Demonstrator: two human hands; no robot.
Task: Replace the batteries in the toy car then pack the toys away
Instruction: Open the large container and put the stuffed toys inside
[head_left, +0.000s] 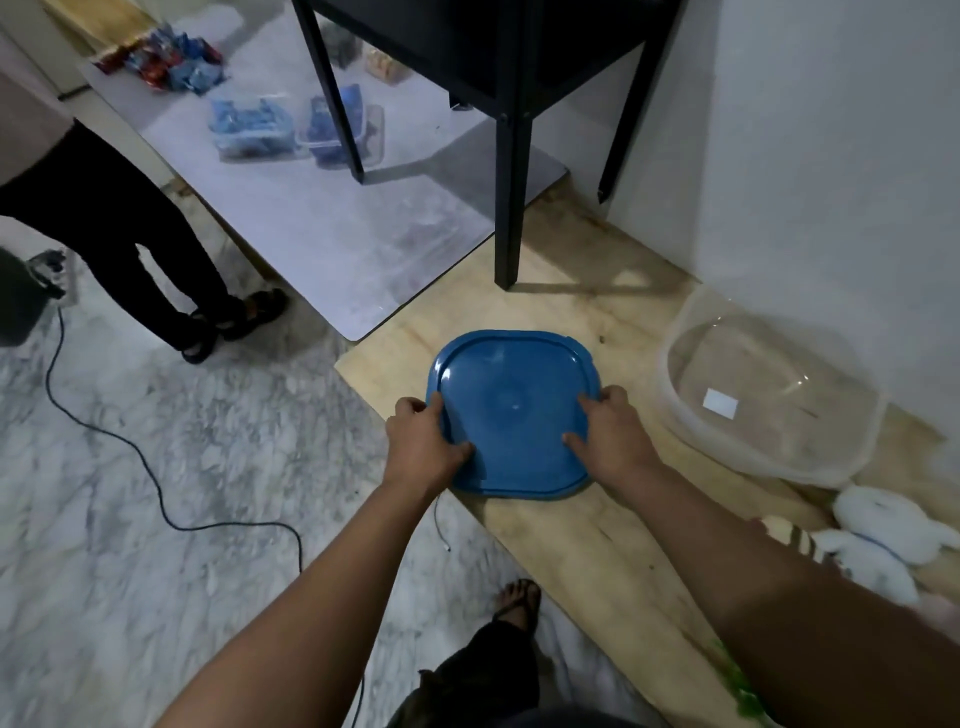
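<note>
Lid (511, 410) is gripped at its left and right edges by left hand (423, 441) and right hand (613, 431); empty clear tub (769, 395) lies right, nearer the right hand.

Pale wooden board (597, 545) on marble floor (156, 493), bearing blue lid (511, 400), clear tub (769, 395), white plush toy (878, 540).

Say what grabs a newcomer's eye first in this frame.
The blue lid, centre frame over the wooden board, with the left hand and right hand each holding a side edge. Next, the empty clear tub to its right by the white wall, with a white plush toy just nearer the camera. Further back, a second person's legs stand at the left.
</note>
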